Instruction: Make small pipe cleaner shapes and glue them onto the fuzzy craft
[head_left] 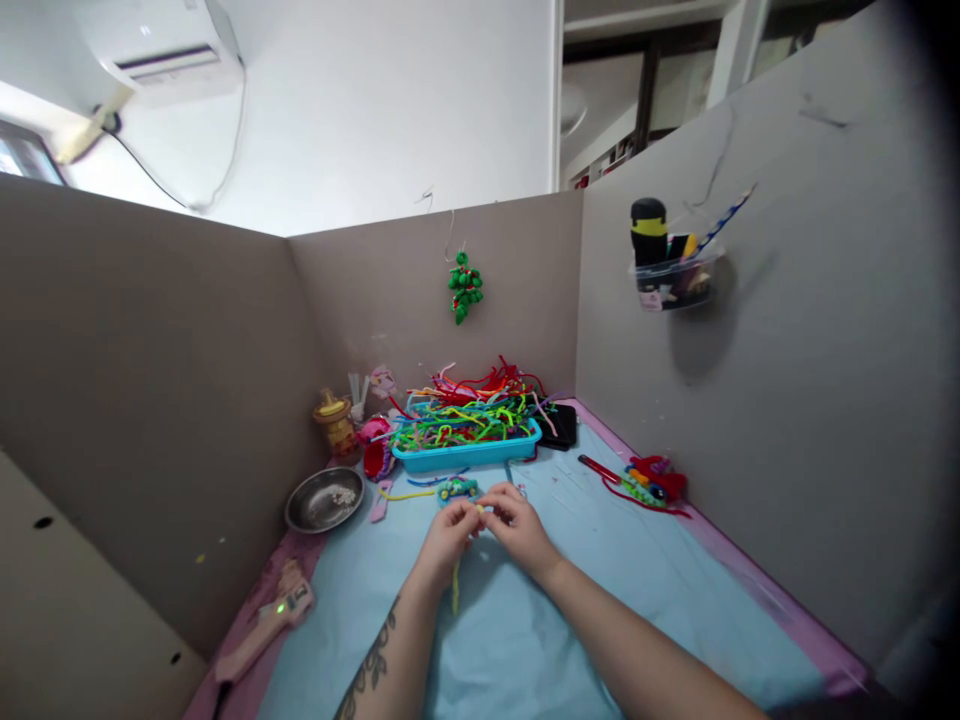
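Note:
Both hands meet over the middle of the blue cloth. My left hand (451, 535) pinches a yellow pipe cleaner (455, 590), whose loose end dangles below the fingers. Close against it, my right hand (517, 525) has its fingertips closed on the same yellow piece, of which a small bit shows between the hands. Just beyond the fingers lies a teal fuzzy piece (456, 489) with small yellow details. A straight yellow pipe cleaner (405, 494) and a blue one (431, 483) lie to its left.
A blue basket (465, 458) heaped with coloured pipe cleaners stands at the back. Left are a metal bowl (324, 500) with small white bits and a pink glue gun (266, 625) with a green light. A red pen (600, 468) lies right. Grey partitions enclose the table.

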